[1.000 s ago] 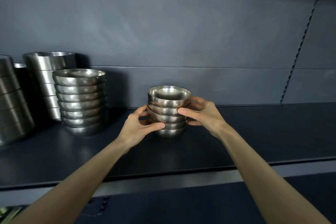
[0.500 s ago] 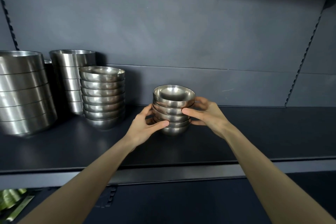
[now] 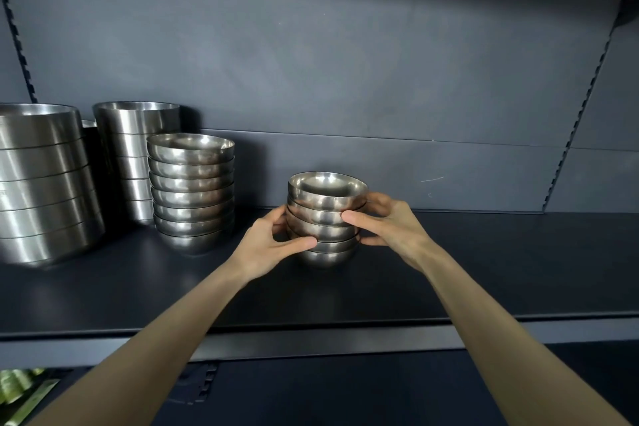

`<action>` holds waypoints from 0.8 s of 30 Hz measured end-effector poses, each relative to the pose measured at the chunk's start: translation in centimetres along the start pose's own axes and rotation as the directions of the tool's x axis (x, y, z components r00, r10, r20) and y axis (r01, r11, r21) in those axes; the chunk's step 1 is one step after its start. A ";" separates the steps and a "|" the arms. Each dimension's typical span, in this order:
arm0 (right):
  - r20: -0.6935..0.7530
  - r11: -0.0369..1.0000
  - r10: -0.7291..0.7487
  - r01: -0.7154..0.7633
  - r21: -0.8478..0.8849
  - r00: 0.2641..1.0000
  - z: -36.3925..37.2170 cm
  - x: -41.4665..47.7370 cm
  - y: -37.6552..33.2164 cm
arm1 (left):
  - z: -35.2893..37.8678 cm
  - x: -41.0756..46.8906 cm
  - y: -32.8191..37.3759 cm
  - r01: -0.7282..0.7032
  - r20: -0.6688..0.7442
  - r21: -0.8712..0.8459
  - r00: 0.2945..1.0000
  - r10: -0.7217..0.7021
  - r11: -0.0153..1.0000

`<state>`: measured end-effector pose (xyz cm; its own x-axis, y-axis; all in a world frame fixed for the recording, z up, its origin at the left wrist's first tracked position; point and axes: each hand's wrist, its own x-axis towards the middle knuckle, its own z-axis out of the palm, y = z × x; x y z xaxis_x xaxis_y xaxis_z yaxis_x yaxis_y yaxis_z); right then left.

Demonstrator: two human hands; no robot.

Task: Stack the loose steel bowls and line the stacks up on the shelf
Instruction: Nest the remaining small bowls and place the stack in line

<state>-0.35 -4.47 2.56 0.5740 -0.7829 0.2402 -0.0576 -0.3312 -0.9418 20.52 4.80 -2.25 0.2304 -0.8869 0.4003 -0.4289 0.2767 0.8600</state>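
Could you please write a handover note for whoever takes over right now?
Left hand and right hand each grip a side of the short stack of round steel bowls, mid-way along the dark shelf.
Done: these bowls are nested.
To do: a gap separates them from the taller stack of steel bowls on the left; probably slide them into line, then release.

Arms (image 3: pixel 193 315) outstretched, left grip (image 3: pixel 266 245) and right grip (image 3: pixel 390 228) seemingly clasp bowl stack (image 3: pixel 325 206).

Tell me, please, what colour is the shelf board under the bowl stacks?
The shelf board is a dark, matte blue-grey, seen best in the head view.
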 end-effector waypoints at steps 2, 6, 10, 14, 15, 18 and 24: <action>-0.003 1.000 0.000 0.000 0.000 1.000 0.0 -0.1 -0.1 | 0.0 0.1 0.0 -0.004 0.010 0.012 1.000 0.004 1.000; -0.021 1.000 0.008 -0.008 0.003 1.000 0.1 -0.1 -0.2 | -0.3 0.4 0.1 -0.018 0.021 0.029 1.000 0.017 0.999; -0.025 1.000 0.009 -0.009 0.015 1.000 0.1 -0.1 -0.3 | -0.6 0.6 0.6 -0.019 0.061 0.055 0.998 0.016 0.998; -0.026 0.999 0.001 0.000 0.039 1.000 0.2 -0.1 -0.2 | -0.4 0.2 0.6 -0.022 0.062 0.048 0.998 0.019 0.999; -0.027 0.999 -0.005 0.007 0.046 1.000 0.2 0.0 -0.1 | -0.4 0.2 0.6 -0.025 0.051 0.041 0.998 0.023 0.999; -0.037 0.997 -0.025 0.028 0.078 0.999 0.4 0.0 0.1 | -0.2 0.1 0.4 -0.031 0.030 0.032 0.999 0.030 0.999; -0.073 0.992 -0.061 0.069 0.107 0.995 0.6 0.0 0.6 | -0.2 -0.1 0.3 -0.025 0.021 0.020 0.999 0.024 0.999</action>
<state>0.16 -4.36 1.87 0.5149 -0.7977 0.3140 0.0696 -0.3262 -0.9427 20.53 5.04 -2.01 0.2018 -0.8875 0.4143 -0.4520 0.2908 0.8433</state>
